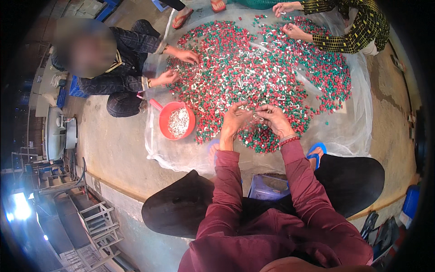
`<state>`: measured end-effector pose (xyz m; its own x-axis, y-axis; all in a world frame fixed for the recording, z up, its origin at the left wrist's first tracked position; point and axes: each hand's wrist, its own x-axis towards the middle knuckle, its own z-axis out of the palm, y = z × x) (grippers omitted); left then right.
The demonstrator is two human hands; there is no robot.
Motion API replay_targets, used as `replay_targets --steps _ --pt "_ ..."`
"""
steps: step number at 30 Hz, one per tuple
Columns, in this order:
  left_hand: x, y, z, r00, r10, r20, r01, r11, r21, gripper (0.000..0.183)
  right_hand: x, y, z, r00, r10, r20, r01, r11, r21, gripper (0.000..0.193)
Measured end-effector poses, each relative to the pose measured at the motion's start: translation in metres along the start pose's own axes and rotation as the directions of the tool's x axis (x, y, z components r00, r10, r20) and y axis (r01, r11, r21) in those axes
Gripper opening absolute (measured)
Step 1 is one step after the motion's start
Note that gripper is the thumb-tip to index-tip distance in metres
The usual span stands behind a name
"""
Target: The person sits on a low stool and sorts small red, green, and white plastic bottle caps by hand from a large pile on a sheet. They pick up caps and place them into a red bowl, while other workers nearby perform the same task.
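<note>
My left hand (233, 121) and my right hand (275, 119) are raised close together over the near edge of a wide heap of small red, green and white pieces (260, 137). Fingers on both hands are bent into a pinch, almost meeting. What lies between the fingertips is too small to name; a pale, curved bit shows near the right fingertips. Many white hook-shaped pieces (272, 81) are scattered through the heap. A red beaded bracelet (289, 140) circles my right wrist.
The heap lies on a translucent sheet (158, 149). A red handled scoop (192, 121) holding white pieces stands left of my hands. One co-worker's hands (188, 56) reach in from the left, another's (294, 32) from the far right. A purple plastic stool (267, 188) is between my legs.
</note>
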<state>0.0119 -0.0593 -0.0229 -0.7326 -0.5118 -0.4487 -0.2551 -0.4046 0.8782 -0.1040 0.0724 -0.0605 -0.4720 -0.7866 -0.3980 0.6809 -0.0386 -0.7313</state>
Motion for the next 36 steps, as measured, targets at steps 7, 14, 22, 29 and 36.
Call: replay_targets --steps 7,14,22,29,36 --pt "0.002 -0.007 0.011 0.999 0.025 -0.043 -0.027 0.999 -0.039 0.020 0.001 0.012 -0.002 0.996 0.068 0.051 -0.079 0.961 0.265 0.025" --pt "0.003 -0.018 -0.008 0.923 0.369 0.106 -0.099 0.497 -0.862 0.009 0.017 0.027 -0.008 0.993 0.052 0.102 -0.085 0.932 0.353 0.037" --pt "-0.001 -0.043 -0.029 0.943 0.304 -0.134 -0.240 0.345 -0.907 0.014 0.011 -0.006 0.053 0.981 -0.192 0.030 0.194 0.976 -0.101 0.028" --pt "0.020 -0.088 -0.029 0.965 0.083 -0.248 -0.261 0.332 -0.906 0.023 -0.012 0.011 0.124 0.868 -0.281 0.408 0.495 0.434 -0.753 0.026" --pt "0.031 -0.043 -0.106 0.938 0.235 -0.256 -0.156 -0.373 -0.915 0.021 0.002 0.003 0.094 0.904 -0.358 0.233 0.422 0.660 -0.622 0.034"
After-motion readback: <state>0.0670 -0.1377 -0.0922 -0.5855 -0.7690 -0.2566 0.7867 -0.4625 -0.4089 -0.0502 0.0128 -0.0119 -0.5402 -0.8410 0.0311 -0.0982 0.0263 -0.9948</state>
